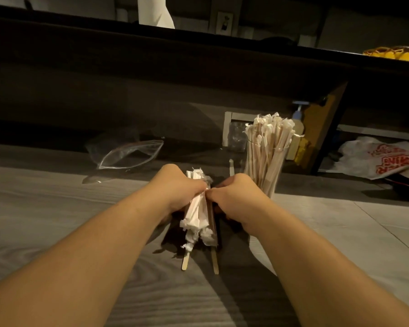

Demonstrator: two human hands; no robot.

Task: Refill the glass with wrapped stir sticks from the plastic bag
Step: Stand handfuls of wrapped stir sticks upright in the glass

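Note:
A bundle of paper-wrapped stir sticks [197, 214] lies lengthwise on the grey wood-grain counter [57, 208], gripped between both hands. My left hand [175, 190] closes on its left side, my right hand [236, 199] on its right side. Two bare wooden stick ends [185, 261] poke out toward me. Just right of my right hand stands the glass [267, 166], packed with upright wrapped sticks. The clear plastic bag [128, 154] lies open and looks empty at the back left.
One loose stick [232, 167] lies behind my hands beside the glass. A white bag with red print [383, 159] sits at the far right. A pump bottle [298, 128] and a clear container [236, 136] stand behind the glass under a dark shelf.

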